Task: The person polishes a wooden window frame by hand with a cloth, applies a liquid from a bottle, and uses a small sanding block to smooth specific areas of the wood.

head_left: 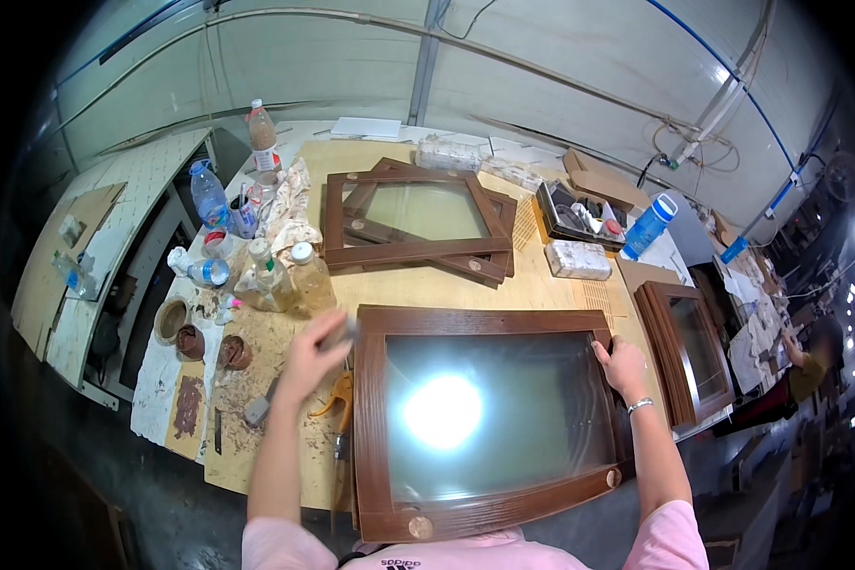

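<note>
A brown wood-grain cabinet door with a glass pane [480, 323] lies in front of me, its near edge close to my body. My right hand [623, 369] grips its right side, thumb on top of the frame. Beside its upper left corner is my left hand [315, 356], blurred, with the fingers drawn together. A small greyish thing shows at those fingertips, too smeared to name. An orange-handled tool [340, 399], perhaps a glue gun, lies along the left side of the door. Next to my left forearm is a small grey block [258, 410].
More glazed brown frames [418, 256] are stacked at the back, and others [670, 356] stand on the right. Bottles [311, 280], brown-stained cups [236, 353] and rags crowd the left. A black tray [556, 223] and a blue bottle [648, 228] stand back right. A person [807, 375] is farther right.
</note>
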### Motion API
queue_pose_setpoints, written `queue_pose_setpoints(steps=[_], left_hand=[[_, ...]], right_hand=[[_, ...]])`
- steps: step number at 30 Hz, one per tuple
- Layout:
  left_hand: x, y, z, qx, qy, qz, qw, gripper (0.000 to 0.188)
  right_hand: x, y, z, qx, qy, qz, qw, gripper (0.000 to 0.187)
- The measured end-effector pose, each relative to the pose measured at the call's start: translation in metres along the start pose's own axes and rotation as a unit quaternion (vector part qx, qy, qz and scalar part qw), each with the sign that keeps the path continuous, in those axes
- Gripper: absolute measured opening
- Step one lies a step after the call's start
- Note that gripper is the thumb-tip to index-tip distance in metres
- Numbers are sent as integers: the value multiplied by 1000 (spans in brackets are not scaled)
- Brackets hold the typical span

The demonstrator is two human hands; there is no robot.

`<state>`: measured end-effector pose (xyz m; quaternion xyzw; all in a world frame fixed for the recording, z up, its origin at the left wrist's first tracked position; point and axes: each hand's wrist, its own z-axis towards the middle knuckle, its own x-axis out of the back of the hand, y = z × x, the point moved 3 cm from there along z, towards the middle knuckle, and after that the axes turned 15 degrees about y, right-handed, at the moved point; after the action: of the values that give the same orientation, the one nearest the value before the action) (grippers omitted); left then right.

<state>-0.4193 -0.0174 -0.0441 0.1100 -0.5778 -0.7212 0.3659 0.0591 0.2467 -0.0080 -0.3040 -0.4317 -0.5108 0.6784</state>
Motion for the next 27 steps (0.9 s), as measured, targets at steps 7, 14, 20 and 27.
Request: queue_pose_setpoints(steps=[7,14,20,27], left_hand=[[39,-3,-44,98,96,-60,989,56],[13,50,-111,-10,27,40,999,58],[78,63,-205,165,51,27,985,60],[9,112,-169,-69,49,187,979,55]], right_hand=[[-10,-5,0,3,2,7,1000,57],[-12,8,1,-11,-18,2,1000,56],[-2,-10,3,-30,-25,64,997,56],[-4,-10,2,-48,-25,24,998,59]])
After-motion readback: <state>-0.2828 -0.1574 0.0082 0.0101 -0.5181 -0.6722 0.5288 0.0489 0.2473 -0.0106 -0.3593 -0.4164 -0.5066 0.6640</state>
